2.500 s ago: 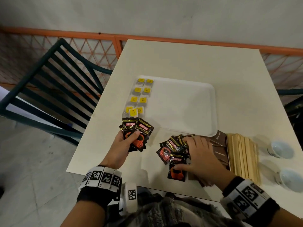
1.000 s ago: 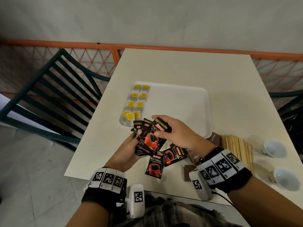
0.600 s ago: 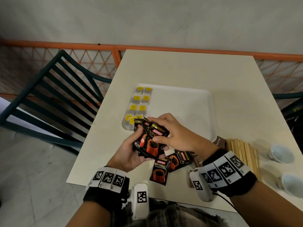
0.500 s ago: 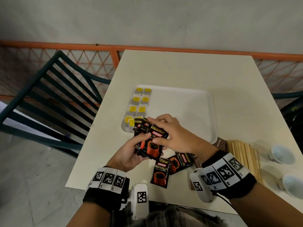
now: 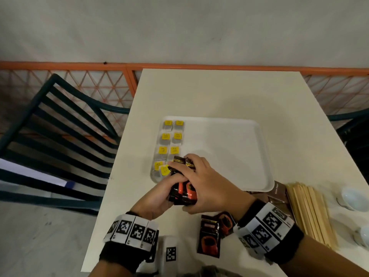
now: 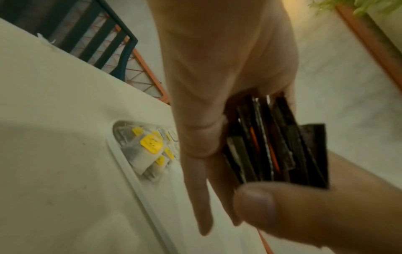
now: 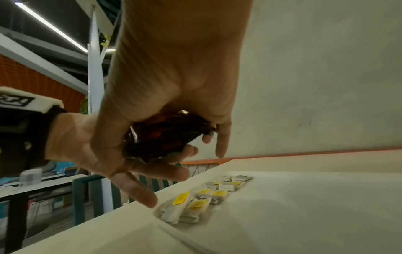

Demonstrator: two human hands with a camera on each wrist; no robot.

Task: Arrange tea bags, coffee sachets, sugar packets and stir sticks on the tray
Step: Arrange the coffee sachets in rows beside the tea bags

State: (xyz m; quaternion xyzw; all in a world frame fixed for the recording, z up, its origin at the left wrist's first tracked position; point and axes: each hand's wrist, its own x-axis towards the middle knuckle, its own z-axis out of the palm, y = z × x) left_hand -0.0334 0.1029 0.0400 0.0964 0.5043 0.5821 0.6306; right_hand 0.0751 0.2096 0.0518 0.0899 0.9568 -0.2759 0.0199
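Both hands hold one stack of black and red coffee sachets (image 5: 182, 193) above the tray's near left corner. My left hand (image 5: 159, 194) cups the stack (image 6: 272, 146) from the left and below. My right hand (image 5: 201, 180) covers it from the right and above, fingers curled over its far edge; the stack (image 7: 165, 137) shows between both palms. The white tray (image 5: 235, 148) carries tea bags (image 5: 169, 144) with yellow tags in two columns along its left side. Two loose sachets (image 5: 209, 236) lie on the table by my right wrist. Wooden stir sticks (image 5: 309, 212) lie at the right.
Brown packets (image 5: 277, 191) lie between the tray and the sticks. Two small white cups (image 5: 353, 198) stand near the table's right edge. A dark green slatted chair (image 5: 60, 140) stands left of the table (image 5: 219, 92). An orange railing (image 5: 79, 65) runs behind.
My right hand brought a sachet from the table pile onto the left hand's stack. Both hands then closed round the stack and squared it near the tray's near left corner.
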